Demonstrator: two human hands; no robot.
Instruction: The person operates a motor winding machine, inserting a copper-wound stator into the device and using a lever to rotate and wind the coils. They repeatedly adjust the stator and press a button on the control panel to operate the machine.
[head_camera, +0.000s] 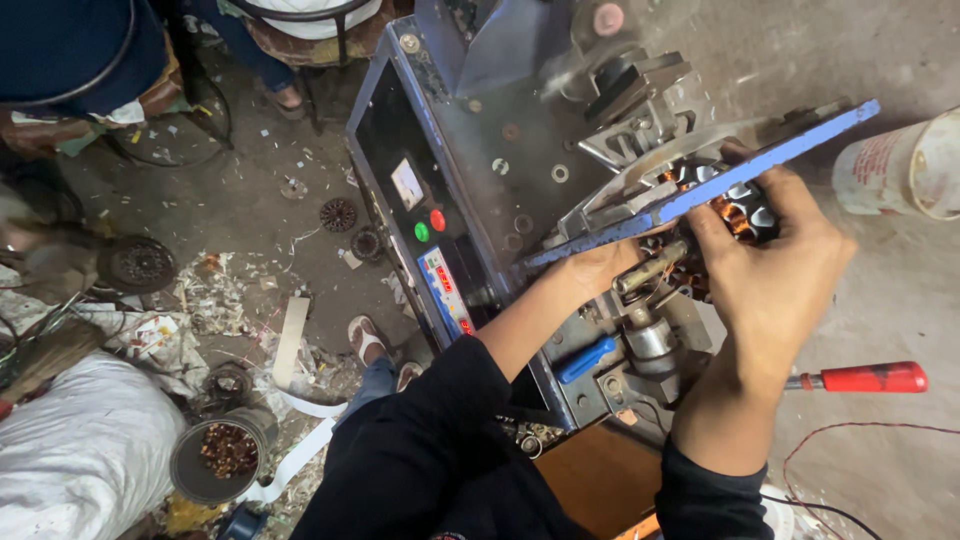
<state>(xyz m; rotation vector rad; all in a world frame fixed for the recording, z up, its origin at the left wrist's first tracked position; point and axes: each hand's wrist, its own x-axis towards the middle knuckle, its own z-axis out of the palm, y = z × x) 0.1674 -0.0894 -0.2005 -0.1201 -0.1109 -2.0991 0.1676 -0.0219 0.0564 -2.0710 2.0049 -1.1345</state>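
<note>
Both our hands close on the motor core under the blue plate: right hand fingers wrap its copper coils, left hand grips beneath. We judge wire could snag or fingers pinch against the machine.

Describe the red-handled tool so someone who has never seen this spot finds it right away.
Start at the grey metal machine with the red and green buttons. Just past the person's right hand, on the concrete beside the machine, lies the red-handled tool. It is the only long, bright red thing there.
</note>
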